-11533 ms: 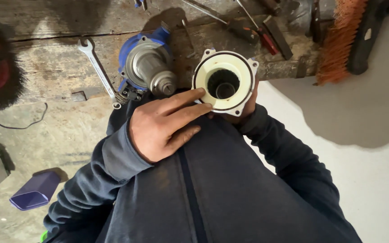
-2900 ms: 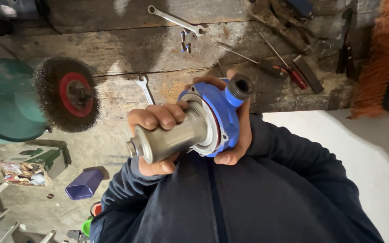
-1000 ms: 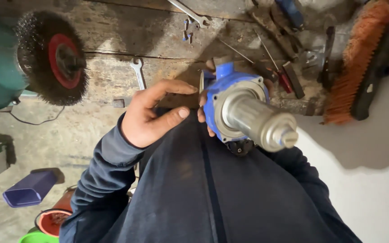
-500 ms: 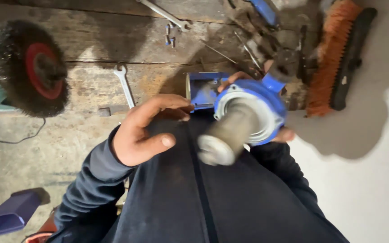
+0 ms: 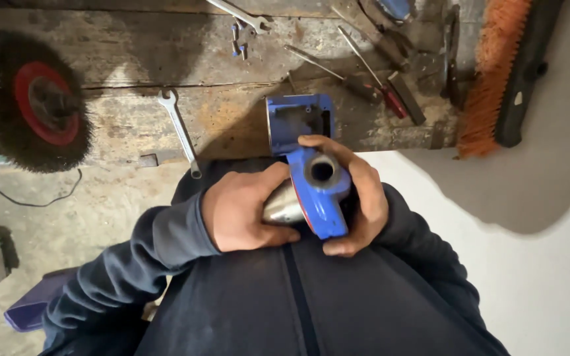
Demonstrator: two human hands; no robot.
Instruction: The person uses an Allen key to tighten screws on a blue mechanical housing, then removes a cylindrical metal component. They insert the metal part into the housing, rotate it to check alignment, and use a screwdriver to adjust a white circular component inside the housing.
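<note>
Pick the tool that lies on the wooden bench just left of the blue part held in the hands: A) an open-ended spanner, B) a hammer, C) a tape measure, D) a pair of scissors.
A: a slim metal open-ended spanner lies on the wooden bench, left of the blue part gripped between the left hand and the right hand.

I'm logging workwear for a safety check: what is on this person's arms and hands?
Both hands are bare: the left hand and right hand wear no gloves, and no rings or watch show. Long dark navy sleeves reach the wrists, part of a zip-front top of the same colour.
</note>
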